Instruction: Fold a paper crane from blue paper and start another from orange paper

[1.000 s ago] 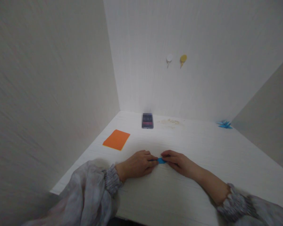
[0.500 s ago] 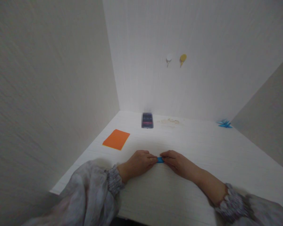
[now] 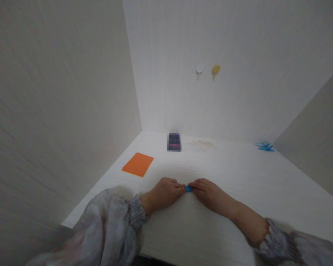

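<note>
A small folded piece of blue paper (image 3: 188, 188) lies on the white table (image 3: 233, 173), pinched between both my hands. My left hand (image 3: 163, 192) grips its left end with thumb and fingers. From the other side my right hand (image 3: 208, 192) closes its fingertips on the paper's right end. Only a sliver of blue shows between the fingertips; the rest is hidden under them.
An orange paper sheet (image 3: 138, 164) lies at the left. A small dark box (image 3: 174, 142) stands near the back wall. A blue folded paper figure (image 3: 264, 146) sits at the far right corner. Two hooks, white (image 3: 199, 70) and yellow (image 3: 216, 70), hang on the wall.
My two hands have drawn closer together over the blue paper, so less of it shows than a second ago. Nothing else on the table has moved.
</note>
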The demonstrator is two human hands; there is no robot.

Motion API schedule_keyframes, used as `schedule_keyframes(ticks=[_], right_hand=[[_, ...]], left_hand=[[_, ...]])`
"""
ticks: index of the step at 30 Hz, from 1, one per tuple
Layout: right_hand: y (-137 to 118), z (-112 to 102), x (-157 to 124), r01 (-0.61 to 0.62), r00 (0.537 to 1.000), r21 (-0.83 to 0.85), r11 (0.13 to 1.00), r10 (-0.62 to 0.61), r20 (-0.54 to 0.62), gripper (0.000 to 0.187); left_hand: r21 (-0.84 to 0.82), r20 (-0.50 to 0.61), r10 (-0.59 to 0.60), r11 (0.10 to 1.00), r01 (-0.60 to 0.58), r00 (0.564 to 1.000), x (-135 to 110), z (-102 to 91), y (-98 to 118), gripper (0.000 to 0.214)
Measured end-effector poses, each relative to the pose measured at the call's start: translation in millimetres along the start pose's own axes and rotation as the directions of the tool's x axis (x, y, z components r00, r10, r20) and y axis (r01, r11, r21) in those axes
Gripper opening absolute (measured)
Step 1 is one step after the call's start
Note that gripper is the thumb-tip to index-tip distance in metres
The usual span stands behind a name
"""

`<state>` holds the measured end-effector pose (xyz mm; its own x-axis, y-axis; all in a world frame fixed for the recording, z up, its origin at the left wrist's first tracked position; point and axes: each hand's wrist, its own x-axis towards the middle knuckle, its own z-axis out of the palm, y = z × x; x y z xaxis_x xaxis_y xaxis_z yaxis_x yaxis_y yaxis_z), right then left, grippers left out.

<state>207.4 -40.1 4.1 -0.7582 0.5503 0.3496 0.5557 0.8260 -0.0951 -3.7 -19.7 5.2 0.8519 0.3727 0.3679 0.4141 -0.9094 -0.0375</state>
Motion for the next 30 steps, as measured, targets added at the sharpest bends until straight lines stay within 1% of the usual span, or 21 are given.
schedule_keyframes(ticks=[4,7,10,13,20,24,28,30], right_hand=[[1,-3,-1,-0.007,0.999,0.033,0.999,0.006,0.031,0.026],[0,-11,-4,-0.024,0.998,0.109,0.994,0.018,0.054,0.025],[0,-19,-7,-0.033,0.997,0.197,0.980,0.018,0.076,0.030],[1,-24,-8,-0.034,0.996,0.244,0.969,0.013,0.090,0.032],[1,-24,-7,-0.035,0.994,0.232,0.972,0.009,0.108,0.031],[1,-24,-8,-0.039,0.994,0.232,0.972,0.014,0.110,0.032],[3,-22,-10,-0.065,0.994,0.250,0.966,0.040,0.104,0.040],[3,-21,-10,-0.055,0.994,0.233,0.971,0.030,0.108,0.044]], left_hand=[[0.012,-0.003,0.019,1.000,-0.019,1.000,1,0.0,0,0.024],[0.015,0.012,0.029,0.999,-0.029,1.000,2,-2.2,1,0.023],[0.025,0.026,0.047,0.999,-0.048,0.999,3,-5.3,2,0.024],[0.034,0.043,0.066,0.997,-0.067,0.997,3,-7.8,2,0.024],[0.025,0.124,0.057,0.998,-0.060,0.991,7,-10.6,3,0.027],[-0.009,0.171,0.058,0.998,-0.057,0.984,9,-13.7,4,0.033],[-0.016,0.188,0.057,0.998,-0.055,0.981,11,-17.0,6,0.036],[-0.014,0.194,0.053,0.999,-0.052,0.980,11,-17.9,6,0.033]])
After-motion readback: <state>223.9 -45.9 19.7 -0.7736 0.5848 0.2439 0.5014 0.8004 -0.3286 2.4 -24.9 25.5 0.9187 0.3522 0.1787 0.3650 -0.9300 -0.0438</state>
